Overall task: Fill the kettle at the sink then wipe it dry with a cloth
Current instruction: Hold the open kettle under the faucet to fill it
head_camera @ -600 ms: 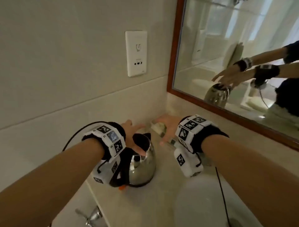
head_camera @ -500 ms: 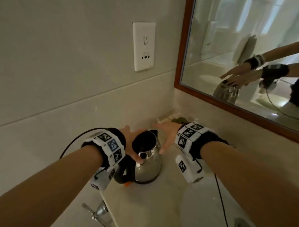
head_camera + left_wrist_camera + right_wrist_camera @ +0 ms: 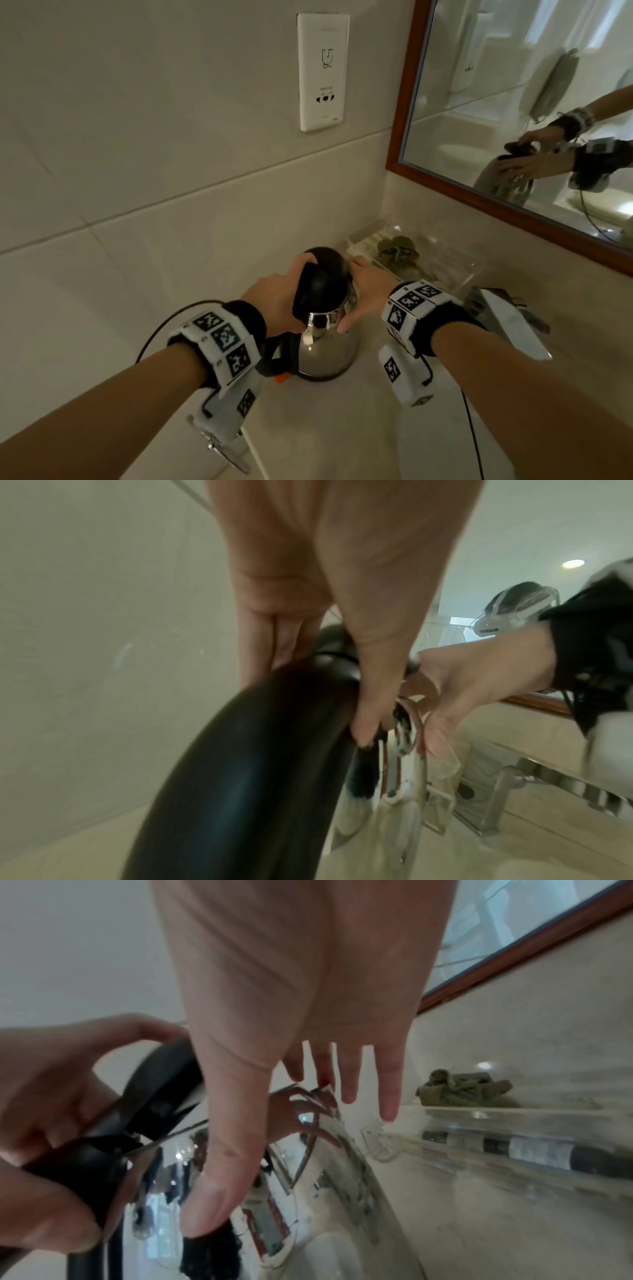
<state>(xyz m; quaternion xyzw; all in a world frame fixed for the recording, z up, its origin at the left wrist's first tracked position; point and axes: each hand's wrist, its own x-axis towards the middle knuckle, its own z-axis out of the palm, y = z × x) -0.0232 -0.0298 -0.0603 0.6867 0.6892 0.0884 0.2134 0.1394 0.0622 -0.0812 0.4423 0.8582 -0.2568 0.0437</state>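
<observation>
At the left, a wall socket plate (image 3: pixel 323 70) sits on the tiled wall above the counter (image 3: pixel 342 428). One steel kettle (image 3: pixel 325 339) stands upright on that counter near the corner, its long axis vertical, its black handle (image 3: pixel 274 356) turned toward the person. The left hand (image 3: pixel 274 301) curls round the black lid (image 3: pixel 320 284), which is tipped up. The right hand (image 3: pixel 368 293) lies against the kettle's right side with straight, spread fingers and the thumb low on the steel. Just right, a clear tray (image 3: pixel 404 250) holds one crumpled green cloth (image 3: pixel 397 251). A wood-framed mirror (image 3: pixel 513 102) hangs above.
</observation>
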